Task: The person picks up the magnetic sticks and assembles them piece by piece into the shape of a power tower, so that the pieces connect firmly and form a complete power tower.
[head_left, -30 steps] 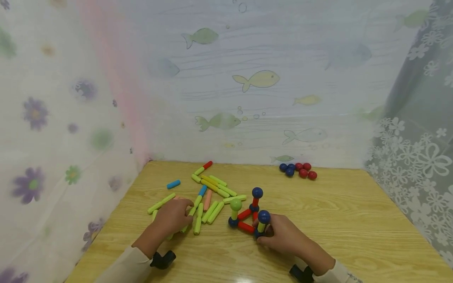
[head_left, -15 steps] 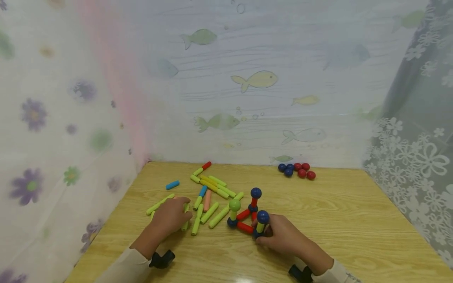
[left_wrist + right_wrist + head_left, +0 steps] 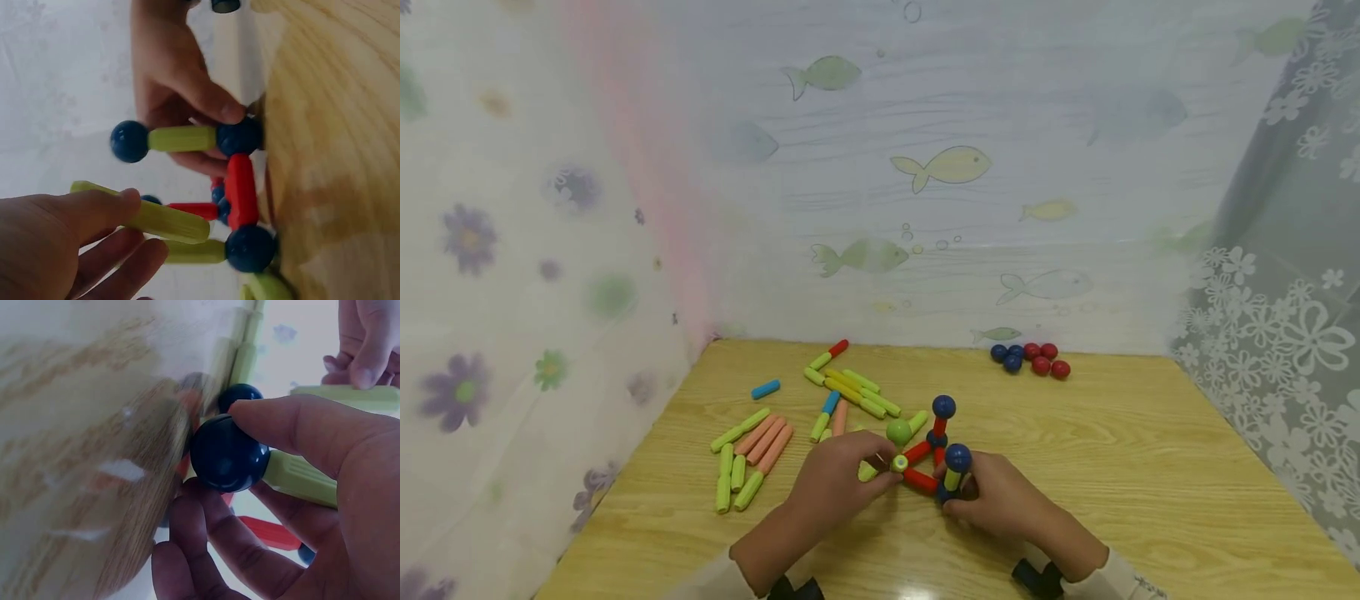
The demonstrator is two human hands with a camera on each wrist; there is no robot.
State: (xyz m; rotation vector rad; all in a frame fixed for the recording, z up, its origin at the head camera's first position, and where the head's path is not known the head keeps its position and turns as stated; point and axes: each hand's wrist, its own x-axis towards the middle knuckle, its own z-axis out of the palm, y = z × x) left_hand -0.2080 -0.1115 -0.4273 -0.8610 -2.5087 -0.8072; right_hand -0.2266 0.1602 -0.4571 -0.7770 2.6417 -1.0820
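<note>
A small frame of red rods [image 3: 921, 480] and dark blue balls sits on the wooden table, with short uprights at its corners. Two uprights carry blue balls [image 3: 958, 457]; a green ball [image 3: 898, 431] tops the left one. My left hand [image 3: 842, 483] pinches a yellow-green rod [image 3: 169, 220] between thumb and fingers, beside that left upright. The rod points toward the frame in the left wrist view. My right hand [image 3: 1000, 500] holds the blue corner ball [image 3: 229, 453] at the frame's near right base, thumb on one side and fingers on the other.
Salmon and yellow-green rods [image 3: 769, 446] lie on the left of the table [image 3: 1112, 442]. More rods, some yellow and a blue one [image 3: 766, 389], are scattered behind. Loose blue balls [image 3: 1012, 363] and red balls [image 3: 1049, 358] cluster at the back, before a fish-patterned curtain [image 3: 940, 250].
My left hand has moved right from the loose rods to the frame, bringing a yellow-green rod and uncovering salmon rods. My right hand stays at the same corner.
</note>
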